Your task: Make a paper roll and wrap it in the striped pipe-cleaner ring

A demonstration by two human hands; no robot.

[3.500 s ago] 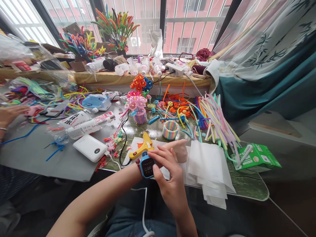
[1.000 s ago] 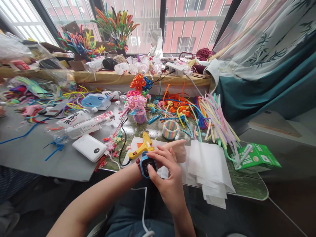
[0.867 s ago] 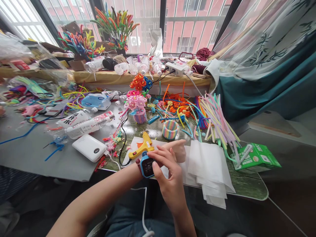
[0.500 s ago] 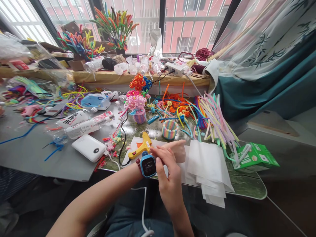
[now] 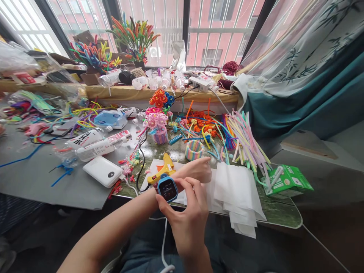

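- Blue-cased smartwatch (image 5: pixel 167 189): it sits on your left wrist, low and near the middle of your view, its dark screen lit and facing you. The writing on it is too small to read. Take it as the clock's centre, with 12 pointing away from you.
- Your right hand (image 5: pixel 190 210) comes in from 4 o'clock, grasping the smartwatch with your thumb at its lower left edge and your index finger at the opposite side.
- Your left hand (image 5: pixel 196 169) is at 2 o'clock, reaching out past the watch with nothing visible in it. Its fingers look partly curled; you cannot tell how tightly.
- Dark red bracelet (image 5: pixel 155 186): it circles your left wrist at 9 o'clock, just beside the watch.
- Yellow hot-glue gun (image 5: pixel 163 170): it lies near 12 o'clock, just beyond your wrist, on white paper.
- White paper sheets (image 5: pixel 237 187): they overlap at 3 o'clock, drooping over the table's near edge.
- Pastel striped ring-shaped holder (image 5: pixel 194 151): it stands at 1 o'clock, near your left hand.
- Striped pot (image 5: pixel 160 135): it is farther out at 12 o'clock, topped by pink pipe-cleaner flowers (image 5: pixel 155 120).
- Pastel pipe cleaners (image 5: pixel 246 138): they lie bundled at 2 o'clock.
- White power bank (image 5: pixel 102 171): it rests between 9 and 10 o'clock, a cable at its right end.
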